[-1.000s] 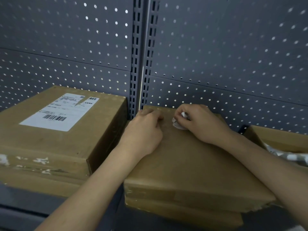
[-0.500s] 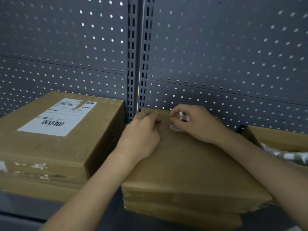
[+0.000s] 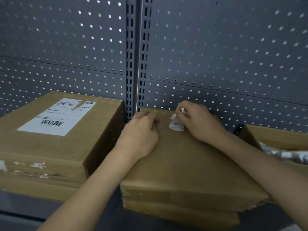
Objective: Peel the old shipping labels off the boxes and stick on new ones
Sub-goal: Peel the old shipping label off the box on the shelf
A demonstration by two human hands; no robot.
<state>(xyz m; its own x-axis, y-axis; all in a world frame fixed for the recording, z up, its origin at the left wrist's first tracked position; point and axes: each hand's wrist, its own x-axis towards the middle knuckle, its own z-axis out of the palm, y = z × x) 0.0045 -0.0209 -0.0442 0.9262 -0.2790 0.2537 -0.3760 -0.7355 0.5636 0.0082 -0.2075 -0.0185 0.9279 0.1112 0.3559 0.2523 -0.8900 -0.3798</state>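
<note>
While the box [image 3: 191,164] is pressed by the left hand [image 3: 140,134], fingers [image 3: 148,116] curled, its label [image 3: 176,125] is pinched by the right hand [image 3: 200,120].

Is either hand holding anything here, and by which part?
The right hand pinches the label scrap by its lifted upper end; the left hand only rests on the box.

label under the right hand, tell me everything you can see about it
The label is a small white paper scrap with faint print, too small to read. Its lower part lies on the brown box top near the far edge; its upper end is lifted and curled, pinched by the right hand. The left hand rests beside it, not touching.
</note>
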